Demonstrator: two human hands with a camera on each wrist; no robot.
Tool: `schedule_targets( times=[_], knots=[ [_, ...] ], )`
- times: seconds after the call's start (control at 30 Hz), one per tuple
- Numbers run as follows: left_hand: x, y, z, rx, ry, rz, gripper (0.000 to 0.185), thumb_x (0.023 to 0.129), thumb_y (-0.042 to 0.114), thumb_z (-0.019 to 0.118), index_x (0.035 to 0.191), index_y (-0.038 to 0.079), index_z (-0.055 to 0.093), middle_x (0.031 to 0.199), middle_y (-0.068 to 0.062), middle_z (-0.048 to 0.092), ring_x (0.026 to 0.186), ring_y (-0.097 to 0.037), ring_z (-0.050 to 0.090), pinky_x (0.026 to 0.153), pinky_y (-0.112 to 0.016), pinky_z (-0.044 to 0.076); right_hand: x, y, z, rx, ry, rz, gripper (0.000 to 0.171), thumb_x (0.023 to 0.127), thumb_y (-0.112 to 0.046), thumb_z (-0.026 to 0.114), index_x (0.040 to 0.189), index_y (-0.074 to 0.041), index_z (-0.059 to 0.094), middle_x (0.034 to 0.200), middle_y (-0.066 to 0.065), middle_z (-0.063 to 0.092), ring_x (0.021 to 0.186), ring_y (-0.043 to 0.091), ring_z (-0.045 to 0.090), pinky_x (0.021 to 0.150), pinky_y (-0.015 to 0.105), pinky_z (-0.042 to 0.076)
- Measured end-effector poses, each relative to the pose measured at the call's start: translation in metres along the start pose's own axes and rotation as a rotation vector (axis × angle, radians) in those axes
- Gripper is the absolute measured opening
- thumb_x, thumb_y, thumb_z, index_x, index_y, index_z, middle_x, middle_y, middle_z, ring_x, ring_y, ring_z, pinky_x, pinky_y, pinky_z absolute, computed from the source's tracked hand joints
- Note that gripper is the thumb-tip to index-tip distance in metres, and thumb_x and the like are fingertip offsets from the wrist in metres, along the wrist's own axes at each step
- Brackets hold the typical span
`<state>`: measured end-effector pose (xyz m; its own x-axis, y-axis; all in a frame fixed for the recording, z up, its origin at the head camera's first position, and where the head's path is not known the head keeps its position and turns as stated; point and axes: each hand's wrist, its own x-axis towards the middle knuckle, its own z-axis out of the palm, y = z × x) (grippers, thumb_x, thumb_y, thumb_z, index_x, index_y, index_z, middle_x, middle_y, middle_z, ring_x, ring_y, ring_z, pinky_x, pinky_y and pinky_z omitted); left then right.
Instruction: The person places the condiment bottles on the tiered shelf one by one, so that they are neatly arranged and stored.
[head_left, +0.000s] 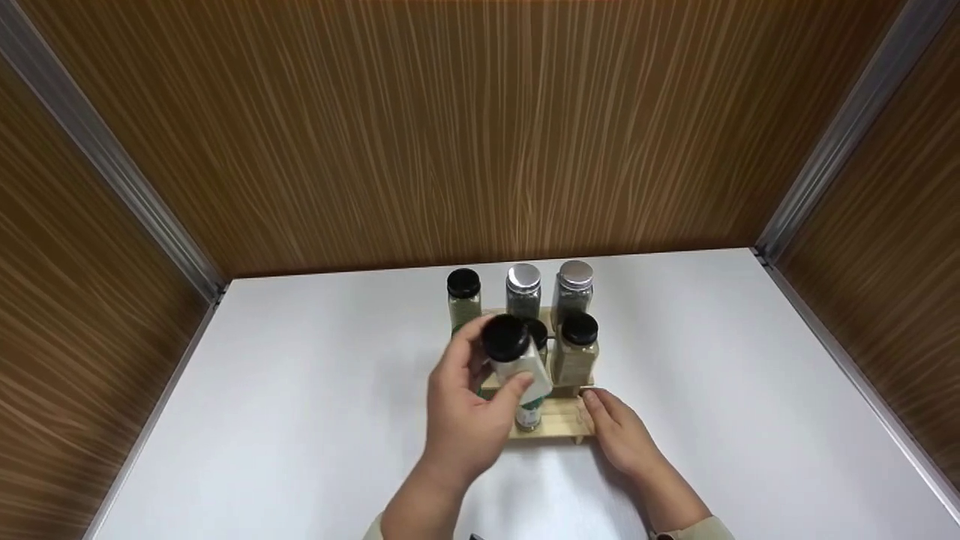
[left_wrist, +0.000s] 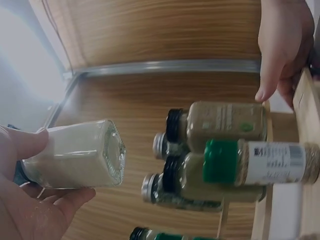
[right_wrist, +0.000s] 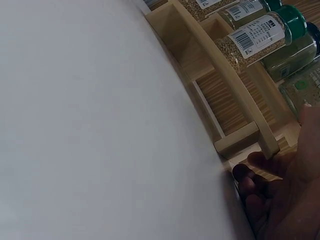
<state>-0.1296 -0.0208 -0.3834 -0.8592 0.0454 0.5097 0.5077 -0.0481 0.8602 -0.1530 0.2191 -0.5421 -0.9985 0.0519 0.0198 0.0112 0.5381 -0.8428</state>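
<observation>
My left hand point(head_left: 466, 420) grips a square glass jar point(head_left: 523, 375) with a black lid and white contents, tilted above the rack. In the left wrist view, the jar's clear base point(left_wrist: 114, 152) faces the other jars. At the right end of a stepped wooden spice rack point(head_left: 564, 420), my right hand point(head_left: 624, 436) holds the end, thumb on the wood and fingers curled below it in the right wrist view. A green-capped jar with a white label point(left_wrist: 272, 162) stands on the lowest step. Part of the rack is hidden behind my left hand.
On the upper steps stand a black-lidded jar of tan powder point(head_left: 577, 364), another black-lidded jar point(head_left: 463, 306) at back left, and two silver-lidded jars point(head_left: 523, 301) behind. The white table point(head_left: 300, 405) is bounded by wood-grain panels point(head_left: 480, 135) at the back and sides.
</observation>
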Motion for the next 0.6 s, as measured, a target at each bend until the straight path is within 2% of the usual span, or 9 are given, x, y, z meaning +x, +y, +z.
schedule_targets(
  times=[0.17,0.37,0.47,0.6],
  knots=[
    [-0.002,-0.010,0.017,0.012,-0.069,-0.048,0.062,0.084,-0.011,0.081,0.140,0.004,0.058,0.133,-0.011,0.064,0.119,-0.023,0.069,0.099,-0.034,0.057,0.000,-0.001,-0.001,0.027,0.002,0.015,0.054,0.116,-0.035,0.036,0.141,0.007,0.060,0.142,0.026,0.062,0.140,0.045,0.052,0.120,0.059,0.035],
    [-0.006,-0.020,0.034,0.055,-0.163,-0.092,0.060,0.088,-0.009,0.079,0.141,0.003,0.054,0.137,-0.013,0.059,0.127,-0.025,0.064,0.105,-0.033,0.052,-0.003,-0.002,-0.002,0.048,-0.011,0.054,0.059,0.117,-0.037,0.032,0.145,0.009,0.056,0.142,0.027,0.062,0.141,0.047,0.050,0.120,0.061,0.033],
    [-0.010,-0.026,0.042,0.119,-0.183,-0.100,0.062,0.089,-0.008,0.079,0.143,0.003,0.052,0.141,-0.014,0.058,0.132,-0.026,0.061,0.109,-0.035,0.050,-0.002,-0.002,-0.002,0.060,-0.006,0.041,0.056,0.117,-0.035,0.032,0.142,0.008,0.059,0.139,0.025,0.064,0.139,0.046,0.053,0.119,0.061,0.036],
    [-0.017,-0.032,0.051,0.264,-0.197,-0.072,0.069,0.089,-0.005,0.079,0.150,0.007,0.048,0.147,-0.013,0.056,0.137,-0.028,0.055,0.114,-0.042,0.046,-0.002,-0.002,-0.001,0.095,0.002,0.004,0.049,0.117,-0.030,0.035,0.137,0.004,0.065,0.132,0.019,0.070,0.130,0.038,0.061,0.114,0.058,0.042]
  ],
)
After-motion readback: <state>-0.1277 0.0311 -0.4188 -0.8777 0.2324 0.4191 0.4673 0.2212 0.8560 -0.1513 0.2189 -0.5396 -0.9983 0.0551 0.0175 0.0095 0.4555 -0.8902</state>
